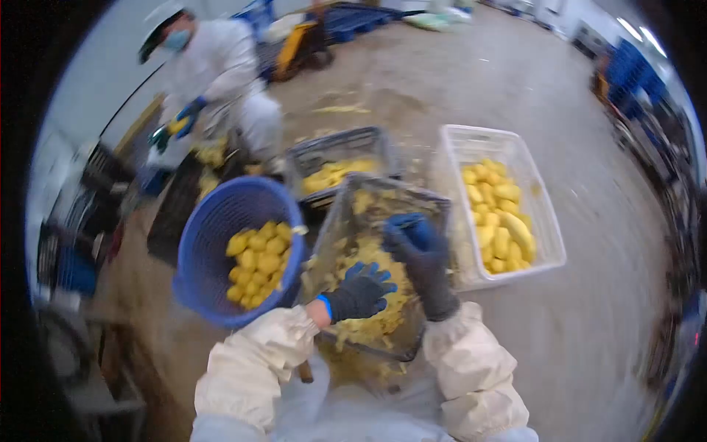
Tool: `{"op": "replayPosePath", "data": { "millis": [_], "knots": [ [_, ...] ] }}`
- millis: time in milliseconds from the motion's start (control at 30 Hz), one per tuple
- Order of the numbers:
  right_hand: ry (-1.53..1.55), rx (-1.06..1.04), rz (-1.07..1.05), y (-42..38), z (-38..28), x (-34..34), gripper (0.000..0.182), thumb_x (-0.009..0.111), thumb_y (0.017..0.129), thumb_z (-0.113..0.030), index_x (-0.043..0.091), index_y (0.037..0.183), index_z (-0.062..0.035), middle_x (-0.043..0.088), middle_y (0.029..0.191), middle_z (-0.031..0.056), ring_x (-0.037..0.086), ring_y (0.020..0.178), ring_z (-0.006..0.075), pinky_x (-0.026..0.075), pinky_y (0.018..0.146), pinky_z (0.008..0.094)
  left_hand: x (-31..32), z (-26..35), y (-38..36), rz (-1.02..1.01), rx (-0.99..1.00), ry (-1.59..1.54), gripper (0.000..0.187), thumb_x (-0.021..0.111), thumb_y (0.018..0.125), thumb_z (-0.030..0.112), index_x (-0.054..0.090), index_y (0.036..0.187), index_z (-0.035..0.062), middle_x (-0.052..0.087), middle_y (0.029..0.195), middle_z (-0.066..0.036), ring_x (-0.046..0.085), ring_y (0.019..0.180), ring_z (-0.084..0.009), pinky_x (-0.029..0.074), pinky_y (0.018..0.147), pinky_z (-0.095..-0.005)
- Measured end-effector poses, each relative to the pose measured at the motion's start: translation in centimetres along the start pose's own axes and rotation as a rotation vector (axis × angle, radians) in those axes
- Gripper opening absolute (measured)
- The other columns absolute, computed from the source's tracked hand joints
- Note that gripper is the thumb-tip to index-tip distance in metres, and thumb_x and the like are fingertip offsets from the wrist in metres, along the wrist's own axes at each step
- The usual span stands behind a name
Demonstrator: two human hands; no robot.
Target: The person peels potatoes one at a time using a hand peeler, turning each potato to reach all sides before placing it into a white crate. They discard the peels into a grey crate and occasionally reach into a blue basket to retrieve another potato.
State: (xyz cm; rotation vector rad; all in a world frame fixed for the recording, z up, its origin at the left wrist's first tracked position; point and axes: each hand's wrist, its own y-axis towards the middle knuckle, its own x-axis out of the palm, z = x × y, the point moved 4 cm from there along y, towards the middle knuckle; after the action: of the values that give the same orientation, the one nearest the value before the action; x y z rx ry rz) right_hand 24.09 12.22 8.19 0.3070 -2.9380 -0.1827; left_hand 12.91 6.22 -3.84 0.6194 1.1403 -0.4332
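In front of your lap, a grey crate (346, 221) is tipped up toward you, its far rim raised, so the yellow peelings (372, 295) heaped inside sit within reach of both hands. Your left hand (359, 292), in a dark glove with blue fingertips, lies spread and released on the heap, palm down, wrist bent inward. Your right hand (421, 254) reaches further up the crate, fingers curled; whether it grips peelings or the crate wall cannot be told. The blue round basket (213, 243) stands just beside the crate on your left, holding peeled yellow pieces. The white crate (471, 144) rests on the floor (604, 309) to your right. Another person (221, 81) works beyond.
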Motion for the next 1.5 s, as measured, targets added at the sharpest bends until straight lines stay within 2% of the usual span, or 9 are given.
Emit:
{"op": "replayPosePath", "data": {
  "millis": [67, 200, 267, 633, 1100, 1200, 1267, 1467, 1500],
  "knots": [
    [-0.054, 0.102, 0.018, -0.2, 0.0, 0.4, 0.009, 0.066, 0.086, -0.011, 0.061, 0.09, -0.0036, 0.062, 0.073, 0.0021, 0.057, 0.063, 0.0072, 0.043, 0.054, 0.0204, -1.1, -2.9, -2.6, -0.294, -0.171, -0.024, 0.02, 0.055, 0.081, 0.027, 0.066, 0.086, 0.0116, 0.064, 0.088, -0.017, 0.061, 0.086, -0.0316, 0.041, 0.086, -0.0513],
    [-0.091, 0.082, -0.013, 0.0, 0.2, 1.0, 0.01, 0.065, 0.086, -0.01, 0.061, 0.089, -0.001, 0.061, 0.07, 0.0046, 0.057, 0.059, 0.0097, 0.042, 0.051, 0.0211, -6.5, -13.3, -10.5, 0.37, -0.721, -0.41, 0.024, 0.056, 0.083, 0.029, 0.063, 0.075, 0.0076, 0.061, 0.071, -0.019, 0.059, 0.066, -0.0378, 0.044, 0.057, -0.0456],
    [-0.111, 0.129, 0.005, 0.2, 0.6, 1.4, 0.011, 0.065, 0.086, -0.01, 0.061, 0.09, -0.0005, 0.061, 0.067, 0.005, 0.056, 0.056, 0.01, 0.041, 0.05, 0.021, -6.1, -20.6, -14.9, 0.152, -0.625, 0.065, 0.02, 0.052, 0.087, 0.021, 0.063, 0.075, 0.009, 0.061, 0.067, -0.012, 0.059, 0.061, -0.0308, 0.046, 0.055, -0.0401],
    [-0.251, 0.287, -0.096, 1.1, 4.5, 6.6, 0.011, 0.063, 0.087, -0.01, 0.061, 0.092, -0.0004, 0.06, 0.066, 0.0041, 0.054, 0.056, 0.0093, 0.042, 0.051, 0.0211, 8.6, -29.4, -31.6, -0.707, -0.643, -0.225, 0.058, 0.066, 0.072, 0.051, 0.065, 0.11, 0.0087, 0.065, 0.106, -0.018, 0.06, 0.102, -0.0332, 0.046, 0.089, -0.0422],
    [-0.158, 0.338, -0.163, 1.8, 6.7, 6.9, 0.012, 0.062, 0.088, -0.01, 0.061, 0.092, 0.0009, 0.063, 0.073, 0.0054, 0.057, 0.059, 0.0088, 0.043, 0.051, 0.0207, 9.8, -28.2, -32.5, -0.906, -1.034, -0.161, 0.047, 0.067, 0.071, 0.038, 0.067, 0.105, 0.0056, 0.063, 0.109, -0.02, 0.061, 0.099, -0.0342, 0.048, 0.084, -0.045],
    [-0.183, 0.332, -0.179, 1.7, 7.2, 6.4, 0.012, 0.063, 0.088, -0.011, 0.061, 0.091, 0.0002, 0.063, 0.071, 0.0048, 0.056, 0.058, 0.0078, 0.043, 0.051, 0.0203, 6.4, -28.6, -31.4, -0.751, -0.96, -0.099, 0.041, 0.068, 0.074, 0.029, 0.065, 0.109, 0.006, 0.065, 0.105, -0.018, 0.062, 0.096, -0.0318, 0.05, 0.081, -0.041],
    [-0.136, 0.329, -0.181, 1.3, 6.5, 6.8, 0.012, 0.064, 0.088, -0.013, 0.062, 0.089, -0.0005, 0.063, 0.069, 0.0043, 0.055, 0.058, 0.0067, 0.042, 0.05, 0.0197, 0.9, -26.8, -28.9, -0.473, -0.286, 0.092, 0.035, 0.063, 0.08, 0.019, 0.062, 0.112, 0.0053, 0.066, 0.099, -0.015, 0.063, 0.094, -0.0298, 0.051, 0.078, -0.0362],
    [0.005, 0.321, -0.264, 0.6, 6.0, 8.5, 0.012, 0.064, 0.087, -0.012, 0.061, 0.089, -0.001, 0.063, 0.068, 0.0058, 0.053, 0.054, 0.0072, 0.04, 0.049, 0.0198, -7.5, -24.0, -25.1, 0.001, -0.662, -0.569, 0.03, 0.05, 0.088, 0.009, 0.055, 0.117, 0.0034, 0.06, 0.113, -0.013, 0.059, 0.102, -0.0265, 0.051, 0.083, -0.0357],
    [0.009, 0.311, -0.28, 0.6, 5.4, 8.8, 0.012, 0.064, 0.087, -0.012, 0.061, 0.089, -0.001, 0.063, 0.068, 0.0058, 0.053, 0.054, 0.0072, 0.04, 0.049, 0.0198, -5.0, -26.7, -26.1, 0.045, -0.277, -0.038, 0.03, 0.05, 0.091, 0.007, 0.056, 0.12, 0.0038, 0.06, 0.116, -0.012, 0.058, 0.105, -0.0211, 0.047, 0.092, -0.0318]
  ]
}}
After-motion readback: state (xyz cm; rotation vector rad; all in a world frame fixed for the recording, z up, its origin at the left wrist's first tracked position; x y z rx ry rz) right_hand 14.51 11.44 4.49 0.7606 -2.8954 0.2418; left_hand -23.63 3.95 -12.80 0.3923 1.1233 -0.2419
